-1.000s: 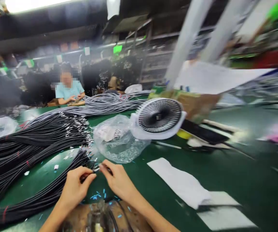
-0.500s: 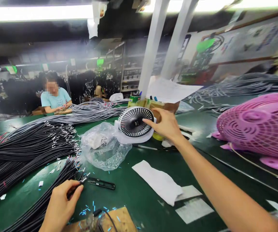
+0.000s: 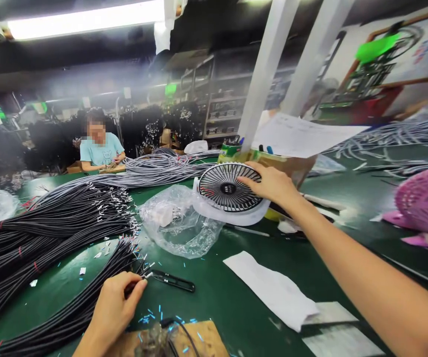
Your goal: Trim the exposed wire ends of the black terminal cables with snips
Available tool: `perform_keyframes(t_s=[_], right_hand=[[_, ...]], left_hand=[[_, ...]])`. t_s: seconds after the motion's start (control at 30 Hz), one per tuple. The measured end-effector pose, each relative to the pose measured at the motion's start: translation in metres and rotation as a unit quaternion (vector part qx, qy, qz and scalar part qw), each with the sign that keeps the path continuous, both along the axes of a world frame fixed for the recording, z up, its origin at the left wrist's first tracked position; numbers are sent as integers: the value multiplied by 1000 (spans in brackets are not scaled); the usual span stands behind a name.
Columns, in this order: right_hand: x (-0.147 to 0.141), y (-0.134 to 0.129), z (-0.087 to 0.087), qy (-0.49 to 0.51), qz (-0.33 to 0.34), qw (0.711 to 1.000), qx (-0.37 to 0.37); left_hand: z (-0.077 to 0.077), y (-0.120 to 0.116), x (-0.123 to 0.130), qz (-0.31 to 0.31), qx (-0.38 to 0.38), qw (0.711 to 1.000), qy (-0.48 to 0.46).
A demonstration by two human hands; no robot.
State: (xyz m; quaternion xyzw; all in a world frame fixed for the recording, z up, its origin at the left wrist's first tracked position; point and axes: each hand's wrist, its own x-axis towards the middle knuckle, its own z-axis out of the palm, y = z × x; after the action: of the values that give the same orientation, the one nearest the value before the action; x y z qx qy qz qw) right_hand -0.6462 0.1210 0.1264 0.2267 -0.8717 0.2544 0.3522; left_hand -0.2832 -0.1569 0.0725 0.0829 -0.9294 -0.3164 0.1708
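My right hand (image 3: pixel 275 186) grips the upper right rim of a small white desk fan (image 3: pixel 231 188) with a round black grille, tilted back. Its thumb lies over the front of the grille. At lower left, my left hand (image 3: pixel 119 302) is closed in a pinch on the stripped end of a black cable (image 3: pixel 144 275). Just right of its fingertips lie black thread snips (image 3: pixel 173 280). A bundle of black cables (image 3: pixel 98 277) runs past my left hand. Beside the fan, touching its left side, is a clear plastic bag (image 3: pixel 182 223) with pale parts inside.
More black cables (image 3: pixel 43 243) and grey cables (image 3: pixel 154 168) lie at left and behind. A pink fan (image 3: pixel 427 203) stands at right. White paper strips (image 3: pixel 269 290) and a wooden board (image 3: pixel 202 339) are in front. A co-worker (image 3: pixel 101 146) sits across the table.
The view has turned left, so the scene sits farther right. The small fan's face has tipped upward under my right hand. My left hand keeps its pinch near the snips.
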Motion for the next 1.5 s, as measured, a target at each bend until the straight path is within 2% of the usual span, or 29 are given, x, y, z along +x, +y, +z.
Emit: perform_keyframes(t_s=[0.07, 0.13, 0.23, 0.27, 0.33, 0.4, 0.47, 0.5, 0.6, 0.7, 0.83, 0.93, 1.03, 1.13, 1.23, 1.3, 1.4, 1.5], right_hand=[[7, 0, 8, -26, -34, 999, 22], [29, -5, 14, -23, -54, 998, 24], [92, -25, 7, 33, -73, 997, -10], [118, -35, -2, 38, -49, 998, -3], [171, -58, -27, -5, 118, 991, 66], [213, -82, -55, -79, 248, 949, 179], [235, -103, -78, -104, 271, 925, 246], [238, -110, -87, -103, 260, 927, 250], [231, -115, -100, -78, 218, 942, 245], [218, -101, -102, -65, 197, 949, 236], [203, -72, -90, -67, 185, 959, 204], [182, -66, -75, -110, 146, 979, 85], [156, -88, -66, -151, 166, 970, 95], [135, -131, -66, -193, 195, 953, 131], [123, -173, -65, -218, 181, 949, 139], [121, -189, -60, -232, 160, 950, 136], [130, -187, -47, -243, 115, 955, 122], [153, -161, -32, -218, 84, 968, 97]], left_hand=[[0, -1, -1, -4, -2, 1000, -6], [0, -1, -1, -7, -2, 1000, -11], [-2, -1, -1, -7, -3, 1000, -19], [-3, -1, -1, -7, -3, 1000, -21], [-4, -1, -1, -7, -5, 1000, -22], [-4, -2, -1, -8, -8, 1000, -20], [-5, -2, -2, -11, -11, 1000, -16], [-6, -3, -3, -13, -12, 1000, -13], [-6, -5, -4, -19, -15, 1000, -4], [-6, -6, -4, -12, -11, 1000, -4], [-6, -6, -3, 0, -3, 1000, -11], [-7, -6, -3, -1, -3, 1000, -19], [-7, -5, -3, -5, -3, 1000, -22], [-6, -3, -2, -9, -5, 1000, -17], [-7, -2, -2, -10, -11, 1000, -7], [-7, -2, -1, -8, -11, 1000, 0], [-6, -2, -2, -1, -2, 1000, 7], [-5, -2, -3, 7, 16, 1000, 15]])
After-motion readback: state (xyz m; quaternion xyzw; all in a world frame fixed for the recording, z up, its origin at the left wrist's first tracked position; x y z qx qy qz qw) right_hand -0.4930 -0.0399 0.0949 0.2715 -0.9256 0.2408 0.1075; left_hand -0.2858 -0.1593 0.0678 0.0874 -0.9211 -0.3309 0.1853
